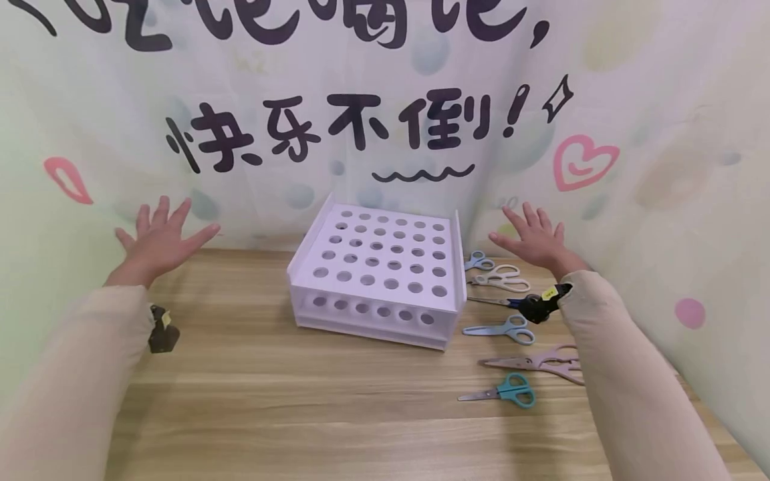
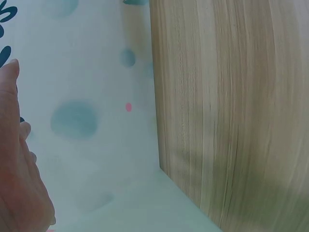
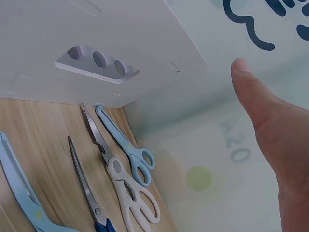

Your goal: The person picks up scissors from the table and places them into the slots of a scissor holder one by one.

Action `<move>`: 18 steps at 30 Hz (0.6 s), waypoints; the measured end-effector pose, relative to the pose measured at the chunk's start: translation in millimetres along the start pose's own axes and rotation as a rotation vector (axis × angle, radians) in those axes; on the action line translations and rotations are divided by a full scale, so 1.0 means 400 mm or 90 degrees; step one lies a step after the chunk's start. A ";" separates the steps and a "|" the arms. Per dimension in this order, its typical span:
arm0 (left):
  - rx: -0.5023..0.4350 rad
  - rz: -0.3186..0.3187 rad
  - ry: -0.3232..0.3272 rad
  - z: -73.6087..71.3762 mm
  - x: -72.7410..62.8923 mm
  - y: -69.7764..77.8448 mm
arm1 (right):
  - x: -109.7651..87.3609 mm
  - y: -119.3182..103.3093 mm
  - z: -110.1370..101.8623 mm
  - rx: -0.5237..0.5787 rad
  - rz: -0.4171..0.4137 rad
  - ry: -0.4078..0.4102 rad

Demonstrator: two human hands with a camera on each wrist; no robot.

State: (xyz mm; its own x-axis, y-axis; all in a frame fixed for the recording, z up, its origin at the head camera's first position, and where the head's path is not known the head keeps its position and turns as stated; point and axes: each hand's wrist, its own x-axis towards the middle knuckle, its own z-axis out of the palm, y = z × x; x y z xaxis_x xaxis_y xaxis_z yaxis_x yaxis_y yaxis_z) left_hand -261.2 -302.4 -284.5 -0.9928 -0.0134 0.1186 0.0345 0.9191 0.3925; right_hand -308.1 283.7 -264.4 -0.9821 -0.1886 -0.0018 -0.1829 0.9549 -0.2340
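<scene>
My left hand (image 1: 159, 244) is raised at the left with fingers spread, holding nothing. On the other side, my right hand (image 1: 537, 240) is also lifted, fingers apart and nothing in it. Between them a white rack with rows of round holes (image 1: 385, 264) stands on the wooden table (image 1: 289, 414). Right of the rack lie several scissors: a small blue pair (image 1: 479, 261), a white pair (image 1: 505, 278), a dark blue pair (image 1: 505, 302), a light blue pair (image 1: 502, 329), a pink pair (image 1: 538, 363) and a teal pair (image 1: 505, 391). The right hand is above the farthest scissors, touching none.
A cloth backdrop (image 1: 361, 194) with black lettering hangs behind the table, and it also bounds the sides. In the right wrist view, the rack's side wall (image 3: 154, 43) has a slot handle. My right sleeve (image 1: 625, 361) partly covers the pink scissors' handles.
</scene>
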 end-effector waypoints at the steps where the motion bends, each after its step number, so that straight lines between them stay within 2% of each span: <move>1: -0.003 0.000 0.000 0.001 0.000 -0.001 | 0.001 0.000 0.000 0.000 -0.001 -0.002; 8: -0.016 0.002 -0.009 0.017 0.011 0.009 | 0.000 0.008 0.000 0.002 0.005 -0.020; 12: -0.028 0.016 -0.008 0.024 0.018 0.025 | -0.004 0.013 0.000 0.005 0.005 -0.022; 15: -0.084 0.046 -0.011 0.026 0.022 0.046 | -0.010 0.016 -0.003 0.022 -0.001 -0.012; 18: -0.170 0.080 -0.016 0.031 0.023 0.076 | -0.020 0.022 -0.004 0.060 -0.029 0.001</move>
State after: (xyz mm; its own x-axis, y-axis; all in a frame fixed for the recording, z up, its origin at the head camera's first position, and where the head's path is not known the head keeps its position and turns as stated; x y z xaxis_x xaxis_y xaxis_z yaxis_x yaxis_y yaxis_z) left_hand -270.5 -269.6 -282.8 -0.9812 0.1074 0.1606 0.1836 0.7771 0.6020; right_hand -302.0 293.8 -265.0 -0.9730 -0.2305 0.0123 -0.2220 0.9194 -0.3248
